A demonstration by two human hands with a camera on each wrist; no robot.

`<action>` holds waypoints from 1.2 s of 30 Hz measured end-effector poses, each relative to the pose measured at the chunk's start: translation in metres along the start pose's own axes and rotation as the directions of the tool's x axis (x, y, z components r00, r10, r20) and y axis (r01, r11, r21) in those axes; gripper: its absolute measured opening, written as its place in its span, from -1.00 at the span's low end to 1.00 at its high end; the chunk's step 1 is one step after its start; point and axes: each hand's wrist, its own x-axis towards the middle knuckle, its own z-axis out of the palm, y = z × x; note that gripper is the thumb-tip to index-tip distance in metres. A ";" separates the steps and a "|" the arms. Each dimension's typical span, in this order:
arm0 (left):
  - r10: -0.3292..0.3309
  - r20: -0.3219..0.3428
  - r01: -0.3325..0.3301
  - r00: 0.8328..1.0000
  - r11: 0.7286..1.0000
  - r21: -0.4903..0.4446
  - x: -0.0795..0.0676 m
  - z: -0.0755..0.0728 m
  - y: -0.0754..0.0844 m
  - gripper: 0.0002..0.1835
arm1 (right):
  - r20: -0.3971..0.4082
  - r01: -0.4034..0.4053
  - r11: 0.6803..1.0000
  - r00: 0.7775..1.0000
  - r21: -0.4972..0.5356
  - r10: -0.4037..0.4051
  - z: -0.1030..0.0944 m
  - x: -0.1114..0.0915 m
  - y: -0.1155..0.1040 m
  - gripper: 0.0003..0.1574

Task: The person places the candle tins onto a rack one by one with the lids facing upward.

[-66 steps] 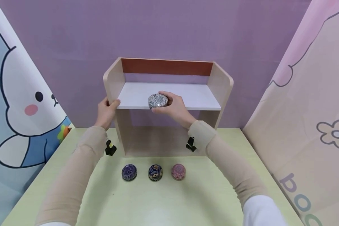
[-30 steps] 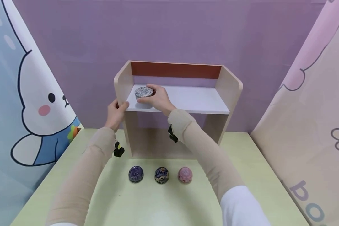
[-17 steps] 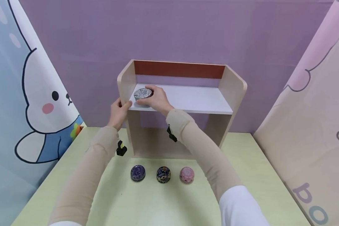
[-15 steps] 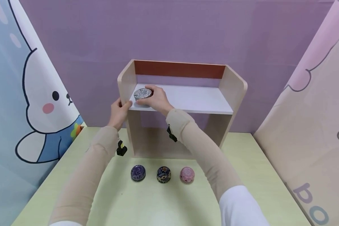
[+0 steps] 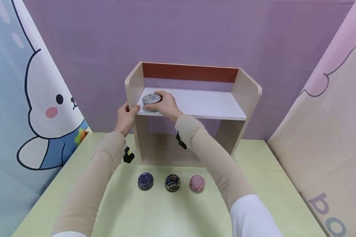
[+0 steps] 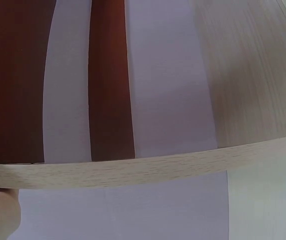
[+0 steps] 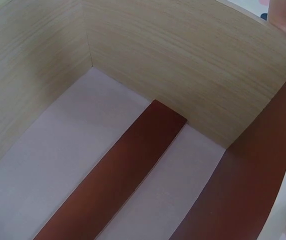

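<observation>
My right hand pinches a round tin with a black-and-white pattern between thumb and fingers. The tin is level, at the left end of the white shelf board; whether it bears fully on the board I cannot tell. With my left hand I grip the front edge of the left side panel, thumb on the inner side. Part of that hand shows below the panel in the left wrist view. The right wrist view looks into the lower compartment and does not show the tin.
On the green table, before the shelf unit, stand a purple tin, a dark multicoloured tin and a pink tin in a row. A purple backdrop hangs behind; printed cloths flank both sides.
My right hand has carried the patterned tin left from the board's middle front to its left end, then lowered it slightly. My left hand keeps its grip. The head view has shifted.
</observation>
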 end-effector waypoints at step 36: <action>0.006 0.007 -0.006 1.000 1.000 -0.010 0.000 0.001 -0.002 -0.49 | 0.087 -0.067 0.998 0.994 -0.018 0.068 -0.004 0.003 -0.002 0.03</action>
